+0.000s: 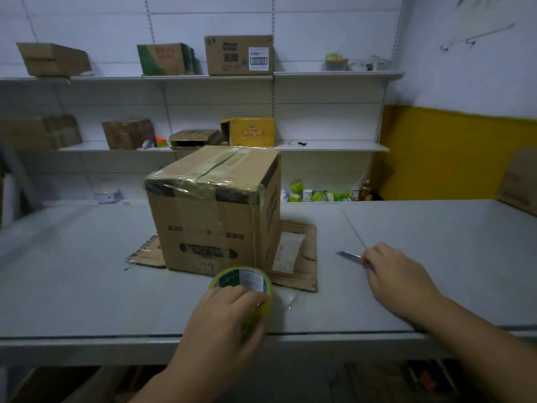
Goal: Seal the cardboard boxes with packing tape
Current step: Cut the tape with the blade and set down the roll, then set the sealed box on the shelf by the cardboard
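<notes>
A closed cardboard box (215,210) stands on the grey table (87,271), with clear tape over its top seam and front upper edge. It sits on a flattened piece of cardboard (299,257). Just in front of the box, my left hand (226,318) grips a roll of packing tape (247,282) with a green core label; a loose clear tape end trails to the right of the roll. To the right of the box, my right hand (398,277) holds a utility knife (350,256), blade pointing left, low over the table.
Wall shelves behind the table carry several cardboard boxes, among them a yellow box (250,131) and a labelled brown box (239,55). Small green cartons (319,194) lie behind the table's far edge. Another piece of cardboard (520,181) leans at the far right.
</notes>
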`<act>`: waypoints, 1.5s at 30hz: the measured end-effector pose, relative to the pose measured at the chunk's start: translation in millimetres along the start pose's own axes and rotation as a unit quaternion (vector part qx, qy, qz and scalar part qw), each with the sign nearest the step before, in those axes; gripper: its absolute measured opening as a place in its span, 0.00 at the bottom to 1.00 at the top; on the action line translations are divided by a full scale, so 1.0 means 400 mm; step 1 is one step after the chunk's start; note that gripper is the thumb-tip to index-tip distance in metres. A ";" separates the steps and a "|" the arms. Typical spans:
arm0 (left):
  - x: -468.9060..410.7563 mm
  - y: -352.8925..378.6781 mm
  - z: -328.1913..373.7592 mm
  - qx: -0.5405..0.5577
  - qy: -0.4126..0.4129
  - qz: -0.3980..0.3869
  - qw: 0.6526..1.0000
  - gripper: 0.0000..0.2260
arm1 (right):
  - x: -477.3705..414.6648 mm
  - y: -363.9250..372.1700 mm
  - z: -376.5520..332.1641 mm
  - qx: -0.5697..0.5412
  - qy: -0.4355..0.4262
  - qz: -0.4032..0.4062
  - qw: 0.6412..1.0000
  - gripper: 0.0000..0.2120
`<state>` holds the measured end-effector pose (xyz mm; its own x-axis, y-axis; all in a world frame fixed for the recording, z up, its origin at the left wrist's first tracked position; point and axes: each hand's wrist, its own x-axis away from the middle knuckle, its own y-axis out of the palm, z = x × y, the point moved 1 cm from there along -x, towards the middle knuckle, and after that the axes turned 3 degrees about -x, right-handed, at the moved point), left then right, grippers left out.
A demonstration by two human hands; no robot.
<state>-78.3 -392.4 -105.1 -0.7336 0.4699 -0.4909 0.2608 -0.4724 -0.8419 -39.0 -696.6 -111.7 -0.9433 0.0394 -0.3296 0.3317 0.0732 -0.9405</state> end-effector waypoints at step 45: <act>-0.371 -0.275 -0.286 0.082 -0.146 0.122 0.978 0.07 | -0.270 -0.269 -0.529 -0.004 -0.246 -0.071 0.967 0.30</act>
<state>73.9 -325.0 34.7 -0.8165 0.1068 -0.5674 0.3633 -0.6687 -0.6487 29.8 -497.7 42.7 -0.8709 -0.4494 -0.1987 0.1974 0.0504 -0.9790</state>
